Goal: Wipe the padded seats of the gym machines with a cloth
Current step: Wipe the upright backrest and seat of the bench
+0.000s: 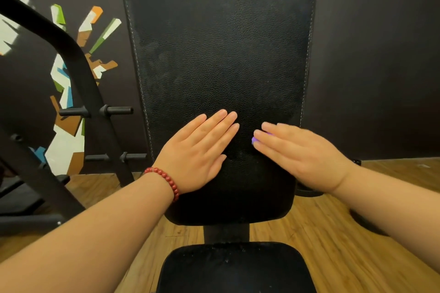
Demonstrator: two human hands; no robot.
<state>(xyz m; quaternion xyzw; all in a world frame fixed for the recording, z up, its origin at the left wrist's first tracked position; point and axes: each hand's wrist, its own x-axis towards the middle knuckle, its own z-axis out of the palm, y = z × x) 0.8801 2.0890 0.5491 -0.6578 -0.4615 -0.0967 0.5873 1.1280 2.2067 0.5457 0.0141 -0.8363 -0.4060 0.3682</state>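
Pad [221, 54]: black, beneath both palms.
Left hand [197, 157]: flat, released, fingers straight.
Right hand [300, 154]: flat, blurred, straight fingers covering purple cloth [253, 141].

**Two pads, two hands, four pegs**

There are two black padded pieces: one back pad [219, 43] and one seat pad [235, 269] below it. Two hands are over the back pad's lower half, the left hand [197, 157] and the right hand [300, 154]. One purple scrap [253, 140] shows under the right hand's fingers. One red bead bracelet [166, 179] circles the left wrist. Left of the back pad, one black frame [76, 64] bears four pegs [116, 110].
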